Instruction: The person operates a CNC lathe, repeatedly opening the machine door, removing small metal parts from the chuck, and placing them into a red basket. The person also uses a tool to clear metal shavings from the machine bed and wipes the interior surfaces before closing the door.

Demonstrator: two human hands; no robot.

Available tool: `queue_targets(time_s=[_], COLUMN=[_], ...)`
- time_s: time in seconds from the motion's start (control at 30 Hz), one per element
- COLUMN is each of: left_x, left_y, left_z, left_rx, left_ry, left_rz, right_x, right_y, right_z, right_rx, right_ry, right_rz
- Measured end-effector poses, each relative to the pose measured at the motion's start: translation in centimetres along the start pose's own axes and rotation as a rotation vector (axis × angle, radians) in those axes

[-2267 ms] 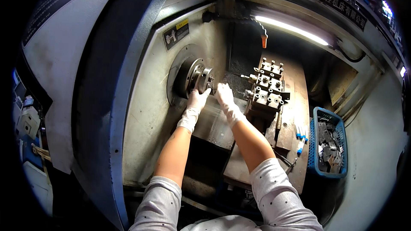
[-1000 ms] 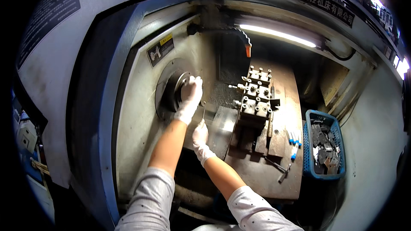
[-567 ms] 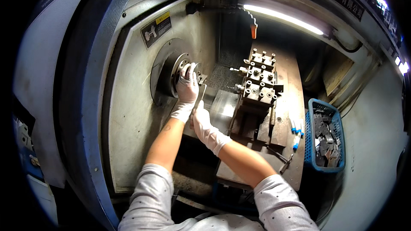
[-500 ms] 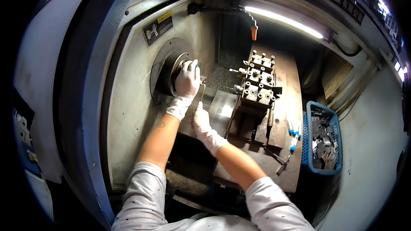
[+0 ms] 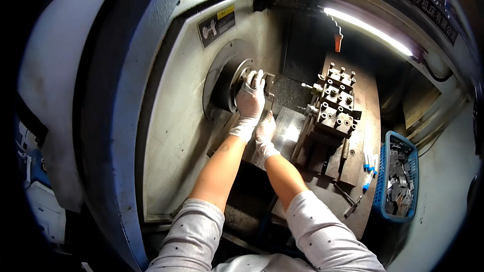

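Observation:
My gloved left hand [image 5: 251, 98] lies against the front of the round dark lathe chuck [image 5: 229, 84], its fingers bent over the chuck's face and closed on a part they hide. Just right of those fingertips a small metal block [image 5: 269, 81] sticks out from the chuck. Below and to the right, my gloved right hand [image 5: 265, 130] is closed with the thumb pointing up. A thin bent rod, seemingly a hex key [image 5: 273, 103], rises from its grip toward the block; most of it is hidden or too fine to make out.
Tool holders with several bolts [image 5: 338, 98] stand on the slide to the right. A T-shaped wrench [image 5: 351, 205] and blue-capped white tubes [image 5: 369, 171] lie nearby. A blue basket [image 5: 384, 184] holds metal pieces. An orange-tipped hose [image 5: 338, 43] hangs beneath the lamp [image 5: 368, 31].
The whole view has swung, so the machine sits farther right in the picture. Both hands remain at the chuck; the bent rod shows less clearly above the right hand.

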State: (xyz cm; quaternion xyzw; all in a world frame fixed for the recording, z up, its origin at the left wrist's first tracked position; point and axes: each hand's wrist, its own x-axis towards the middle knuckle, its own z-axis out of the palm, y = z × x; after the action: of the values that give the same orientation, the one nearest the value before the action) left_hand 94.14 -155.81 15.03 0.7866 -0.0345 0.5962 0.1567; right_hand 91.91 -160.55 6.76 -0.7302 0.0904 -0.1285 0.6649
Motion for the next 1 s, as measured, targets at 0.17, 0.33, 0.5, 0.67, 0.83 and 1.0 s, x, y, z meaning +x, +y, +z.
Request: queue_targets(time_s=[0.17,0.33,0.5,0.67,0.83,1.0], left_x=[0.3,4.2,5.6,2.8,-0.4,0.8], left_y=[-0.8,-1.3,-2.3,0.3,-0.5,-1.1], left_z=[-0.2,0.8,3.0,0.4,-0.3,-0.3], left_rx=[0.061,0.342,0.414,-0.041,0.032,0.113], left_ry=[-0.061,-0.537,-0.761,-0.345,0.034,-0.094], left_rz=[0.024,0.035,0.278,-0.111,0.005,0.024], right_x=[-1.9,-3.4,-1.6,-0.3,-0.6,-2.3], right_y=[-2.4,-3.7,-0.7,1.5,-1.2,-5.1], right_z=[-2.4,-1.4,-0.5,0.0,-1.4,-2.7], right_rx=[0.041,0.105,-0.108,-0.176,-0.113,0.304], right_ry=[-0.423,-0.374,-0.259,0.024,-0.211,-0.494], right_rz=[0.483,0.336,0.052,0.046,0.095,0.661])
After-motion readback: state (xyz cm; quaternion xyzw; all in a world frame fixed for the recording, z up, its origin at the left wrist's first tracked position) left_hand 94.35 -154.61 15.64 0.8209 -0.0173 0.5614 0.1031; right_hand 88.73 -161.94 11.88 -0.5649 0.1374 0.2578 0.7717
